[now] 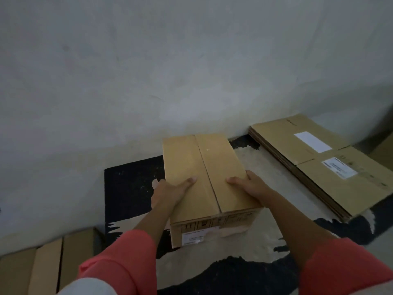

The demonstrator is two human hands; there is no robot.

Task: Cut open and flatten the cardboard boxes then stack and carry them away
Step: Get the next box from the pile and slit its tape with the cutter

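- While clamped on the box from either side, left hand with thumb flat on the top panel and fingers hidden down the left wall; right hand mirrored on the right wall, thumb likewise on top.
- Both hands set at the near end only, nothing hooked under the base.
- Box sealed, seam running down the middle of the top, label on the near face; placed over the cream patch of the rug, between the forearms. Resting or just lifted: cannot tell.
- Risk of tipping: with so near a grip, far end likely to dip on a lift, more so if loaded.
- Risk of slipping: smooth card squeezed by palms alone.
- No blade in view, seam not yet cut. Probably one hand to be freed for cutting, leaving the box loose on soft pile and apt to skid under the stroke; danger too in drawing a blade toward a steadying thumb.
- Stack of flattened boxes near on the right, by the wall; easily knocked askew by a wide swing that way.
- Other boxes at lower left, beside the left sleeve; easy to bump when stepping back.
- Dim light, hence a poorly seen seam.
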